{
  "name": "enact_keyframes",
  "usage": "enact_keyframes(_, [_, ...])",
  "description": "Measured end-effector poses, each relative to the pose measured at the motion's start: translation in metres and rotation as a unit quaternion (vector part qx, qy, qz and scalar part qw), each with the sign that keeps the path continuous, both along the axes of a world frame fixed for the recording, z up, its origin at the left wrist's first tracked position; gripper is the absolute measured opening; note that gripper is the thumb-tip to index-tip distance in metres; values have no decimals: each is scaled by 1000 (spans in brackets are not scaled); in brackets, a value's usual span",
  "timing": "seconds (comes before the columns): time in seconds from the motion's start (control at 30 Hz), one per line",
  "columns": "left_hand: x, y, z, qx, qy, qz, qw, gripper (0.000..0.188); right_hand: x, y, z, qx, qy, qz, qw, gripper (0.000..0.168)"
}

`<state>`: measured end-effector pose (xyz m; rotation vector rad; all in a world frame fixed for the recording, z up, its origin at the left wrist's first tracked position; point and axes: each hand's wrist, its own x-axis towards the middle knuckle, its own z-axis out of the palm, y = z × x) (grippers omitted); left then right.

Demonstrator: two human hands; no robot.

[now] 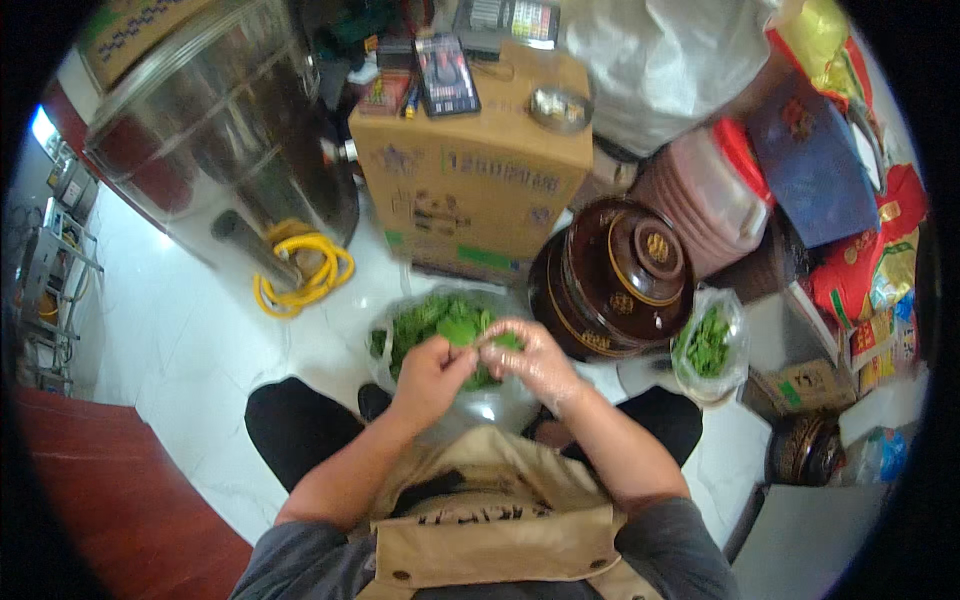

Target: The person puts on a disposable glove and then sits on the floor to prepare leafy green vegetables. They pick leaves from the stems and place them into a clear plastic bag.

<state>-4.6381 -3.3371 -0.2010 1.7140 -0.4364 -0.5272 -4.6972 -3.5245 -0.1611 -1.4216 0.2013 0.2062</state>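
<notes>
My left hand [435, 371] pinches a green leafy sprig [459, 330] between thumb and fingertips. Against it, my right hand [531, 360] closes its thumb and fingers on the same sprig's stem, and a bit of green shows behind its fingers. Both hands meet above a clear plastic bag [381, 352] on the floor between my knees. Dark green leaves [420, 319] fill that bag, partly hidden by my hands. To the right, a second clear plastic bag [736, 337] holds lighter green leaves [707, 343].
A lidded brown glazed jar [600, 300] stands close to my right hand. Ahead is a cardboard box [472, 187] bearing a phone [446, 75] and a small metal dish [561, 110]. A large metal drum [202, 127] and a coiled yellow hose [304, 270] are at left.
</notes>
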Motion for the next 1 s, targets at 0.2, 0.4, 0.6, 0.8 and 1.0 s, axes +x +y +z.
enact_keyframes(0.2, [-2,-3,3,-111,65,1,992,8,0,0,-3,-100,-39,0,994,14])
enact_keyframes(0.4, [-3,-4,11,-154,93,-23,983,9,-1,3,12,-224,-107,2,969,12])
enact_keyframes(0.6, [-2,-3,8,-89,59,-55,993,10,0,8,2,-403,-184,-70,894,13])
enact_keyframes(0.8, [2,-8,9,-188,151,52,969,9,2,6,-14,73,16,-32,997,18])
enact_keyframes(1.0, [0,-7,-2,-272,242,95,926,8,-7,17,-33,189,11,-8,982,36])
